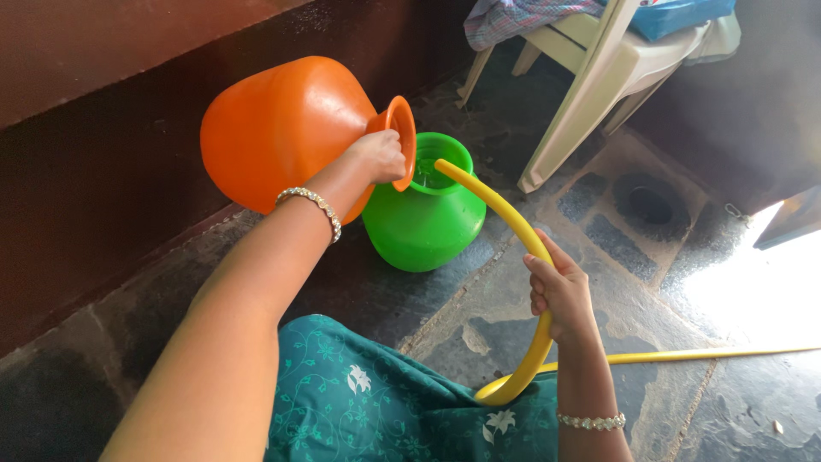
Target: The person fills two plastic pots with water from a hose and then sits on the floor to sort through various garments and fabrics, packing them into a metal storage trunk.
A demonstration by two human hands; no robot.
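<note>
left hand closed on neck of orange pot, tipped sideways over green pot on the stone floor. right hand grips yellow hose, its end at green pot's mouth. plastic chair behind.

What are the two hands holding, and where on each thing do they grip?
The left hand grips the tilted orange pot by its neck rim. The right hand holds the yellow hose partway along, short of its open end.
</note>
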